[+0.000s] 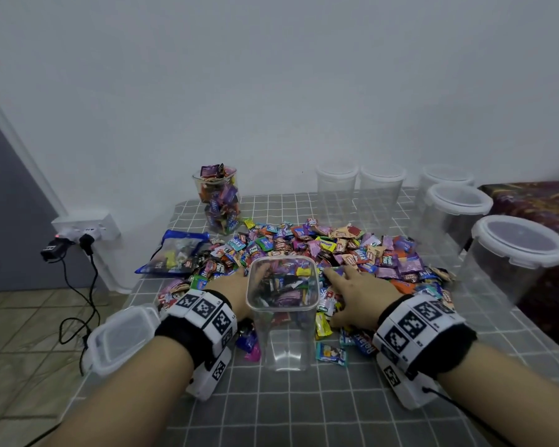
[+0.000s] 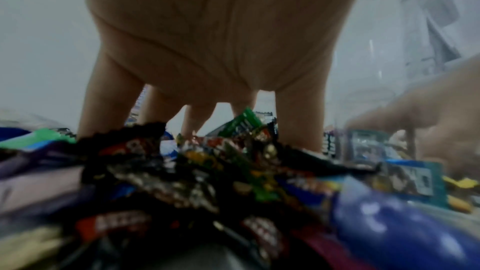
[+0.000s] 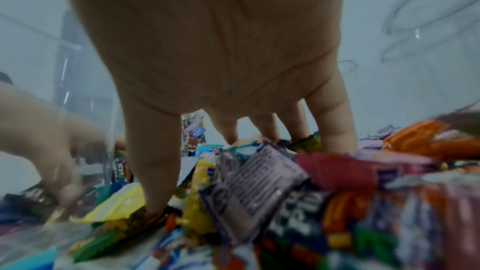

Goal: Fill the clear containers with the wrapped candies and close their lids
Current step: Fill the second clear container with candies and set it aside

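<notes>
An open clear square container (image 1: 283, 321) stands upright at the table's front middle; nothing shows in its lower part. Behind it lies a wide pile of wrapped candies (image 1: 336, 250). My left hand (image 1: 236, 282) is at the container's left, fingers spread and pointing down into the candies (image 2: 197, 171). My right hand (image 1: 346, 279) mirrors it on the right, with its thumb and fingertips (image 3: 337, 139) dipped into the wrappers (image 3: 254, 174). Neither hand grips anything that I can see. A square lid (image 1: 120, 337) lies by my left wrist. A filled, lidless jar (image 1: 218, 201) stands at the back.
Several empty clear containers stand at the back and right, two lidless (image 1: 336, 191), others with white lids (image 1: 513, 250). A blue candy bag (image 1: 175, 253) lies left of the pile. The grey checked table (image 1: 304, 408) ends at the left, above a wall socket with cables (image 1: 78, 240).
</notes>
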{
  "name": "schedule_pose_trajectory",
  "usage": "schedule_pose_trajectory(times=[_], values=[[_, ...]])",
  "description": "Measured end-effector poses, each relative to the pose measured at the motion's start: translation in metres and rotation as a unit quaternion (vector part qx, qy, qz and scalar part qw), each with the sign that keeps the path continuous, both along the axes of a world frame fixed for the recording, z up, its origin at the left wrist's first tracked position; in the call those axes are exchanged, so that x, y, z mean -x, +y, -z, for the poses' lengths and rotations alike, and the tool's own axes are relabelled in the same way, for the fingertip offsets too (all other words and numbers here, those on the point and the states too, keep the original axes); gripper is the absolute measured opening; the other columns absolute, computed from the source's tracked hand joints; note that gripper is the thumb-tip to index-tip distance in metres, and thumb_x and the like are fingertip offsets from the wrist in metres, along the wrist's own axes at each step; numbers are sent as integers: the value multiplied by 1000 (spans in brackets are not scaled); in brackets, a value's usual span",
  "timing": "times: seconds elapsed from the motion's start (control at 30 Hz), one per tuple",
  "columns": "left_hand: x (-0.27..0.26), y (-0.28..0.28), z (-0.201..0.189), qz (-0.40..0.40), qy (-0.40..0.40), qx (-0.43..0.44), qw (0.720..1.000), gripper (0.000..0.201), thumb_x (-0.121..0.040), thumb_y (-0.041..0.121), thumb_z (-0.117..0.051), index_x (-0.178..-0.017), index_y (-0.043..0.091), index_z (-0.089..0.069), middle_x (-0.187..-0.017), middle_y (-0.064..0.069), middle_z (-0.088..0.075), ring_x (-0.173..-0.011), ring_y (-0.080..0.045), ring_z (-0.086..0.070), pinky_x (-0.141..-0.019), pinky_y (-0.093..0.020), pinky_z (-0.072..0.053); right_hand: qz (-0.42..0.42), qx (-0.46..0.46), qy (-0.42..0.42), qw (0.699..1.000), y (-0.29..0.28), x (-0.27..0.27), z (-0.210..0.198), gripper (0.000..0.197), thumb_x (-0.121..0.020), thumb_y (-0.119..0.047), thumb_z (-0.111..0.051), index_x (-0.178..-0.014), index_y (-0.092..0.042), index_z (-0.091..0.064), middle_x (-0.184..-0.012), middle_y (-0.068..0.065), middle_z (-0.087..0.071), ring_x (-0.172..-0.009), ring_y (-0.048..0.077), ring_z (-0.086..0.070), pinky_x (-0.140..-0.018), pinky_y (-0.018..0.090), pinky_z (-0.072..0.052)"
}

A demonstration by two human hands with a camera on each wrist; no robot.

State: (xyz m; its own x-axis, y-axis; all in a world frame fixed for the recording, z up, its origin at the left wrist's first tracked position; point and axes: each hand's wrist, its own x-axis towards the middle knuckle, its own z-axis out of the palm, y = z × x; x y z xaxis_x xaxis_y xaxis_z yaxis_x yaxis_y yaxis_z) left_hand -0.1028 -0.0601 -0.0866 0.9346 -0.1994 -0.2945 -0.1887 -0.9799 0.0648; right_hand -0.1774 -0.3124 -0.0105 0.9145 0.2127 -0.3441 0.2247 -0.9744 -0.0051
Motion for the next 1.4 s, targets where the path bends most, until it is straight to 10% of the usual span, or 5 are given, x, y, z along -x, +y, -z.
schedule_pose_trajectory(times=[0.3,0.67,0.83,1.4], values=[[41,-22,-53,-19,-39,-14,999,26,-88,29,-49,-107,26,-66,-96,1,-71,-86,-21,-65,-77,-37,-56,-11,-14,-34,999,1,0,1,54,-89,-36,-60,-137,-21,-40,-132,9,-40,-119,29,-45,-93,40,-48],[50,-23,-58,-38,-137,-8,990,23,-93,28,-46,-92,17,-67,-90,-3,-67,-80,-23,-61,-63,-31,-43,-11,-47,-80,996,1,2,-4,32,-92,-5,-44,-122,-12,-53,-120,9,-52,-111,27,-53,-84,33,-44],[63,-27,-70,-39,-200,39,978,24,-94,27,-45,-106,21,-65,-94,-4,-67,-85,-24,-61,-65,-27,-39,3,-92,-110,990,-4,5,-6,9,-90,-6,-45,-93,-15,-46,-110,9,-56,-103,26,-53,-79,33,-44],[70,-30,-75,-59,-246,104,962,18,-94,29,-46,-95,19,-60,-101,-5,-64,-94,-25,-59,-67,-26,-33,-7,-287,-281,916,6,21,-58,9,-93,-19,-54,-85,-14,-52,-82,-3,-47,-79,16,-44,-64,28,-23]])
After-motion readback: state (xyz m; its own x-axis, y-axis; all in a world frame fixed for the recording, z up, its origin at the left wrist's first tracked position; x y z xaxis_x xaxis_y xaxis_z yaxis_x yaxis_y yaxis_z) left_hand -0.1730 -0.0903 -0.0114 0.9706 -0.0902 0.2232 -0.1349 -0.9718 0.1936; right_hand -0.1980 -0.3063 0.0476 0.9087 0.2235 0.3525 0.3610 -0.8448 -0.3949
